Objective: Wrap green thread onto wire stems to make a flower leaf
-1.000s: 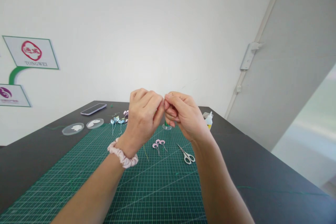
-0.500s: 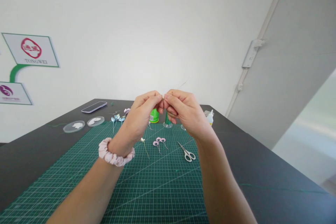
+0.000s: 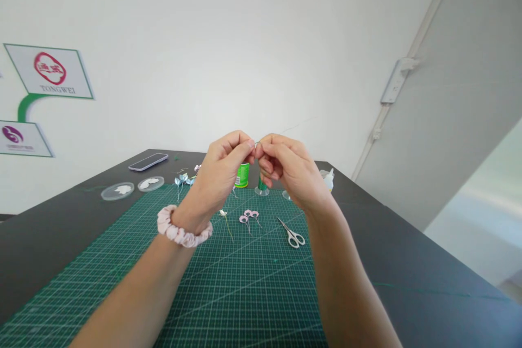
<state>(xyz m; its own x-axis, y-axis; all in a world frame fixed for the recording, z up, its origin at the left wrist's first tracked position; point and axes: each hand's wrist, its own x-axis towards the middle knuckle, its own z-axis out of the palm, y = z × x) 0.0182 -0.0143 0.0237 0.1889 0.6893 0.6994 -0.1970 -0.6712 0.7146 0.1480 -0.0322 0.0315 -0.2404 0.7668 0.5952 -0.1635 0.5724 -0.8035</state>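
Observation:
My left hand and my right hand meet at the fingertips above the far part of the cutting mat. Both are closed in a pinch on a thin wire, of which only a tiny dark-green bit shows between them. A fine strand sticks out up and to the right behind my right hand. What else the fingers may hold is hidden. Below lie several small pink wire-stemmed petals, a white bud on a green stem and white-handled scissors.
The green cutting mat covers the middle of the black table. Farther back are a green spool, a green can, a glue bottle, blue flowers, two clear dishes with white pieces and a phone.
The view has shifted slightly. My hands stay together, with the fingertips a little farther apart, and the green bit of wire now shows between them. The fine strand reaches farther right.

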